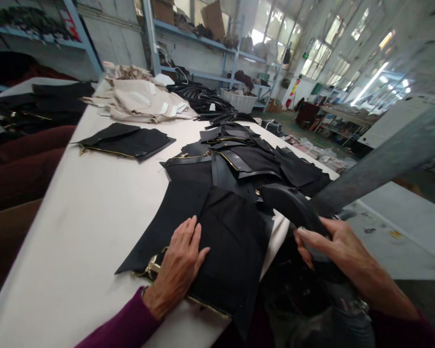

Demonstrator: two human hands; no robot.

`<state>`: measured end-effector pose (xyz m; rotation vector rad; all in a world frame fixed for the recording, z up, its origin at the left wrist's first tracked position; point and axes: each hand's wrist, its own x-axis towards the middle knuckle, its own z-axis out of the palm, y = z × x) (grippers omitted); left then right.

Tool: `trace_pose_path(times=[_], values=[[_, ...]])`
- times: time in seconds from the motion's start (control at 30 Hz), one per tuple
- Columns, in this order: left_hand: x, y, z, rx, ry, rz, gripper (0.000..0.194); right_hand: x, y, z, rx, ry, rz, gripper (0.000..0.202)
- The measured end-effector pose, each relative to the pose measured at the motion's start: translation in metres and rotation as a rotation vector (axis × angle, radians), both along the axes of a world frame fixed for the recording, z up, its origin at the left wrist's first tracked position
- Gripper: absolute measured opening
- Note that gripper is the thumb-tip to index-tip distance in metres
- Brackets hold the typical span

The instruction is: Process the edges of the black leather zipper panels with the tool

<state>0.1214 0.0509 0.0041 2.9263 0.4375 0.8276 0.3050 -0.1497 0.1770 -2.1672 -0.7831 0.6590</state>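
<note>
My left hand [181, 263] lies flat, fingers stretched, on a black fabric piece [232, 241] with a gold zipper along its near edge. A gold metal fitting [152, 266] shows beside my left wrist. On the right, my right hand [333, 241] is wrapped round a black curved strap [293, 205], whose upper end rests near the fabric. Below that hand hangs a dark, shiny item [300, 299], its shape unclear. Beyond the fabric lie overlapping black pieces with gold zippers [246, 157].
A white table [76, 217] carries a separate black piece [126, 140], beige fabric [148, 99] and black straps [206, 96]. A grey metal post [387, 154] slants across the right. At left is a person's dark red clothing [29, 159]. Shelves stand behind.
</note>
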Motion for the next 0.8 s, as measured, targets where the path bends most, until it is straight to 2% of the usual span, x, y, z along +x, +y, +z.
trace_pose_path(times=[0.13, 0.2, 0.3, 0.47, 0.57, 0.8], values=[[-0.02, -0.046, 0.012, 0.03, 0.046, -0.272, 0.057, -0.007, -0.049, -0.021, -0.073, 0.026, -0.054, 0.03], [-0.027, -0.064, 0.011, 0.028, 0.086, -0.319, 0.059, -0.013, -0.066, -0.031, -0.101, 0.021, -0.068, 0.03], [-0.034, -0.074, 0.002, 0.049, 0.127, -0.243, 0.06, -0.029, -0.083, -0.04, -0.141, 0.019, -0.035, 0.028], [-0.04, -0.074, -0.013, 0.042, 0.131, -0.106, 0.06, -0.061, -0.094, -0.044, -0.284, 0.109, 0.189, 0.012], [-0.042, -0.077, -0.018, 0.017, 0.1, -0.075, 0.061, -0.079, -0.093, -0.051, -0.277, 0.162, 0.26, 0.011], [-0.042, -0.077, -0.023, -0.016, 0.071, -0.067, 0.063, -0.1, -0.074, -0.07, -0.267, 0.208, 0.276, 0.005]])
